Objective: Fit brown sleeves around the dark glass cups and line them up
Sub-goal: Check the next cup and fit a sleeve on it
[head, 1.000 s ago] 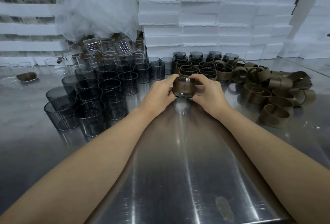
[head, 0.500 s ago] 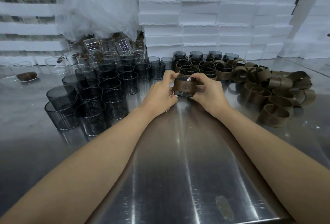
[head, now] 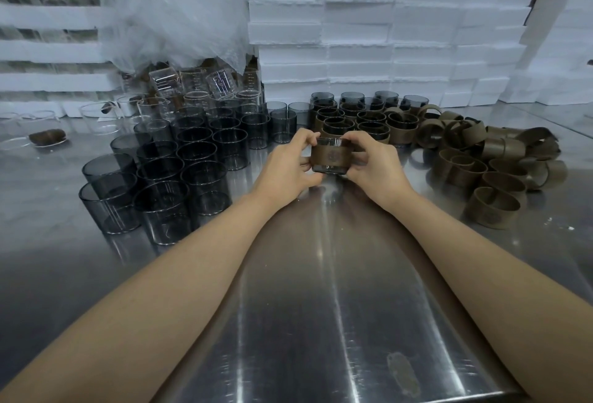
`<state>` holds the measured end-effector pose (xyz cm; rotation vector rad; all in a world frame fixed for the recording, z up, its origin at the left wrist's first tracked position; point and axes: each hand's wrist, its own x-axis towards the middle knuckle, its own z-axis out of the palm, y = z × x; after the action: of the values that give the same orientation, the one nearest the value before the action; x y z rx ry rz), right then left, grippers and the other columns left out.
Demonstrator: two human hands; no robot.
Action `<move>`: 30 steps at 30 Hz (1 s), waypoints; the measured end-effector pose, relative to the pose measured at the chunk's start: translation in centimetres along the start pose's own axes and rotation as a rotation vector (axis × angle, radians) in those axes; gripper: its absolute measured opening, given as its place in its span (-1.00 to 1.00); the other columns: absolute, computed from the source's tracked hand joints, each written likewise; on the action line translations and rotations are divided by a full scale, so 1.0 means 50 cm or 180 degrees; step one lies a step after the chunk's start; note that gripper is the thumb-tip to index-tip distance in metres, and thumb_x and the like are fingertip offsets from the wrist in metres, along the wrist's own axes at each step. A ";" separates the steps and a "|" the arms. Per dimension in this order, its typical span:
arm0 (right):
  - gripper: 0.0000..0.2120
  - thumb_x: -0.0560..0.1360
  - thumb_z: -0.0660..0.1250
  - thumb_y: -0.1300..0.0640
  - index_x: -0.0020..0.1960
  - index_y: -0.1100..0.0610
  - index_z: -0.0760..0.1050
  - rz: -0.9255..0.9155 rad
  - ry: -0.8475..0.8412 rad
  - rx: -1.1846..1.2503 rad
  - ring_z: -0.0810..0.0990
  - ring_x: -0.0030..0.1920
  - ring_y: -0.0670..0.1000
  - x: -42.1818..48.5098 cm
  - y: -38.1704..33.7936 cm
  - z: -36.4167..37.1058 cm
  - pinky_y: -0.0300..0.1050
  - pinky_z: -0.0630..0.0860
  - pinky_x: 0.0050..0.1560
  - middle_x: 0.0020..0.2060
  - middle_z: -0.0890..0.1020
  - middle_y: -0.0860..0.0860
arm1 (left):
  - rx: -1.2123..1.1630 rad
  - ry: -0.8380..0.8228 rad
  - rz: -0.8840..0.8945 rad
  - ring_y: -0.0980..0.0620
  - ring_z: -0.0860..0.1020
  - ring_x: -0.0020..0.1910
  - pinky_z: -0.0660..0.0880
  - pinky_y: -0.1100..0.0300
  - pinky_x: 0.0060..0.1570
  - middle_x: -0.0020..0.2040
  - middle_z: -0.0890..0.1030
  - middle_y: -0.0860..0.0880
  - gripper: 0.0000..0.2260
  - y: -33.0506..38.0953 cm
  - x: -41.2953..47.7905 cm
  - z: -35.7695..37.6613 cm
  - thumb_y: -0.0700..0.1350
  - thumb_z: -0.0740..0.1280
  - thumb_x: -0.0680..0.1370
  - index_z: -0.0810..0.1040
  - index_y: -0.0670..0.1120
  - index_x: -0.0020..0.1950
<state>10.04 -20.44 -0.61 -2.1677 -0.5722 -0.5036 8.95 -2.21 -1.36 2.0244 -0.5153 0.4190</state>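
Brown sleeve (head: pixel 332 156) is seen wrapped around a dark glass cup (head: pixel 330 170), which is held upright near the middle of the steel worktop (head: pixel 321 306). The cup is clamped from both sides: the left hand (head: pixel 287 170) is curled on its nine o'clock side and the right hand (head: pixel 373 166) on its three o'clock side, with fingertips of both set at the rim. Whether the cup's base is touching the worktop cannot be told. At twelve o'clock from it, just beyond the hands, sleeved cups (head: pixel 362 120) are ranged in rows. At nine to ten o'clock bare dark cups (head: pixel 160 178) are clustered upright. At three o'clock loose sleeves (head: pixel 481 162) are heaped. Farther back, at eleven o'clock, clear glass beakers (head: pixel 192 88) are partly covered by a plastic sheet (head: pixel 179 11), and white foam boxes (head: pixel 385 33) are stacked behind everything.
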 end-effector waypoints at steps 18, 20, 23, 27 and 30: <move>-0.80 0.44 0.41 0.28 0.04 0.20 0.50 -0.0064 0.0462 -0.0316 0.50 0.00 -0.03 -0.001 0.006 0.009 -0.36 0.41 0.05 0.01 0.54 0.04 | 0.0667 -0.0565 -0.0018 0.02 0.51 0.28 0.48 0.11 0.28 0.35 0.49 -0.05 -0.52 -0.025 0.006 0.011 0.00 0.47 0.49 0.35 -0.01 0.33; -0.86 0.46 0.38 0.25 0.01 0.19 0.51 -0.0003 0.0596 -0.0384 0.47 -0.04 -0.09 0.000 0.006 0.007 -0.47 0.34 -0.05 -0.02 0.55 0.04 | 0.0889 -0.0672 0.0023 0.03 0.49 0.31 0.45 0.10 0.31 0.39 0.48 -0.03 -0.46 -0.024 0.006 0.009 0.04 0.42 0.52 0.32 -0.01 0.44; -0.89 0.50 0.36 0.23 0.02 0.21 0.53 0.0134 0.0676 -0.0518 0.43 -0.02 -0.11 0.003 0.010 0.005 -0.42 0.27 -0.04 0.01 0.55 0.07 | 0.1330 -0.0826 0.0113 0.05 0.45 0.34 0.37 0.18 0.30 0.42 0.47 0.01 -0.43 -0.020 0.006 0.008 0.11 0.34 0.56 0.29 0.03 0.52; -0.78 0.51 0.38 0.21 0.13 0.26 0.51 0.0180 0.0734 -0.0683 0.44 0.09 -0.06 0.004 0.009 0.002 -0.40 0.25 0.07 0.12 0.52 0.11 | 0.1559 -0.0900 0.0284 0.02 0.49 0.29 0.36 0.23 0.23 0.35 0.54 -0.01 -0.58 -0.013 0.008 0.010 0.07 0.28 0.60 0.44 -0.03 0.43; -0.71 0.52 0.40 0.19 0.19 0.26 0.49 0.0202 0.0786 -0.0719 0.44 0.16 -0.02 0.001 0.006 -0.003 -0.32 0.32 0.16 0.19 0.45 0.12 | 0.1596 -0.0831 0.0315 -0.02 0.55 0.05 0.48 0.02 0.11 0.10 0.63 -0.02 -0.73 -0.010 0.007 0.010 0.02 0.26 0.61 0.56 -0.08 0.23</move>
<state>10.21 -20.71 -0.66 -2.2809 -0.3225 -0.8206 9.53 -2.50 -1.80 2.5647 -0.7272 0.3700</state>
